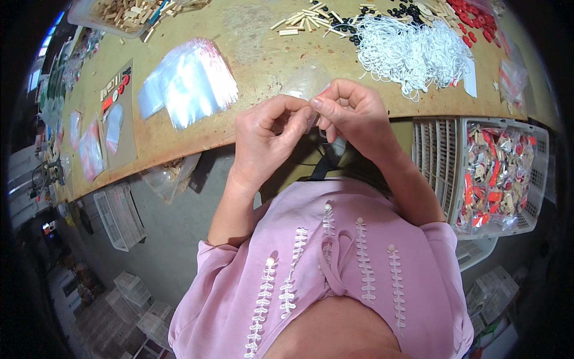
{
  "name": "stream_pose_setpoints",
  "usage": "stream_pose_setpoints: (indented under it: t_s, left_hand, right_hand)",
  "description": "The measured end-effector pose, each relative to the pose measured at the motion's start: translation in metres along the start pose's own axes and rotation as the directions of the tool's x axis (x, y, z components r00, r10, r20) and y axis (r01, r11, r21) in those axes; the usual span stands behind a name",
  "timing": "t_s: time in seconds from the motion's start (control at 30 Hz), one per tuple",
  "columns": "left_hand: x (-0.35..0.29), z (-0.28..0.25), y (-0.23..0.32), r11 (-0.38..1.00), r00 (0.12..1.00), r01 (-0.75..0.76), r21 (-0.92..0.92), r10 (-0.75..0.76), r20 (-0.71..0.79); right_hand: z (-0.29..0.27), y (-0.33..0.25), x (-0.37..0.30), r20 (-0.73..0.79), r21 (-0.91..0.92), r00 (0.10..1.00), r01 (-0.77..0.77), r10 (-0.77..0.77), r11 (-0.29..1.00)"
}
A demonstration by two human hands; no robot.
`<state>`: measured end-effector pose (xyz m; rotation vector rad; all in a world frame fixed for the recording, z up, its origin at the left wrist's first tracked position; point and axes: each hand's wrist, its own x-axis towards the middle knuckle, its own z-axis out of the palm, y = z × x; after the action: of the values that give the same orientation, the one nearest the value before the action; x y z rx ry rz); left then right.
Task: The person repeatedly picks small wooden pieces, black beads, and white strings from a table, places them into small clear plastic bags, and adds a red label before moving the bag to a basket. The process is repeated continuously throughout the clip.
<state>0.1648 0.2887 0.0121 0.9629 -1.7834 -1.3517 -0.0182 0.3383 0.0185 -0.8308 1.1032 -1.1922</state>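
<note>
Both my hands meet at the table's front edge, thumbs and fingertips pinched close together. Between them is a small clear plastic zip bag (306, 79), with a bit of red line showing by my right fingers. My left hand (266, 133) is closed on one side of its edge, and my right hand (357, 118) on the other. Part of the bag is hidden behind my fingers. Left of my hands lies a fanned stack of clear zip bags (200, 84). To the right, a heap of white elastic cords (412, 57) covers part of the table.
Wooden sticks (305, 19), black beads (403, 13) and red pieces (478, 18) lie along the far side. A tub of wooden pieces (122, 17) stands far left, near a cardboard sheet with samples (119, 105). At right, a white crate (541, 173) holds filled packets.
</note>
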Motion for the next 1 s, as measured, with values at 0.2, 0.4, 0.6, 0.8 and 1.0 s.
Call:
stream_pose_setpoints:
  t_s: [0.2, 0.4, 0.6, 0.8, 1.0]
  left_hand:
    - [-0.001, 0.005, -0.007, 0.959, 0.994, -0.094, 0.269, 0.108, -0.036]
    - [0.009, 0.009, -0.006, 0.983, 0.969, -0.016, 0.185, 0.060, -0.238]
    - [0.002, 0.003, 0.002, 0.771, 0.894, -0.430, 0.469, 0.435, 0.106]
    - [-0.006, -0.028, 0.009, 0.779, 0.878, -0.478, 0.407, 0.441, 0.186]
    - [-0.011, -0.073, 0.025, 0.719, 0.859, -0.512, 0.470, 0.412, 0.306]
  right_hand:
    - [0.001, 0.004, -0.001, -0.013, -0.092, 1.000, -0.016, 0.015, 0.996]
    - [0.002, 0.005, -0.007, 0.009, -0.074, 0.997, -0.074, 0.075, 0.994]
    - [0.001, -0.007, -0.002, -0.115, -0.019, 0.987, -0.115, 0.112, 0.993]
    - [0.002, -0.003, 0.005, -0.155, -0.180, 0.965, 0.181, -0.210, 0.967]
    - [0.030, -0.039, 0.013, 0.592, -0.634, 0.655, 0.738, -0.469, 0.230]
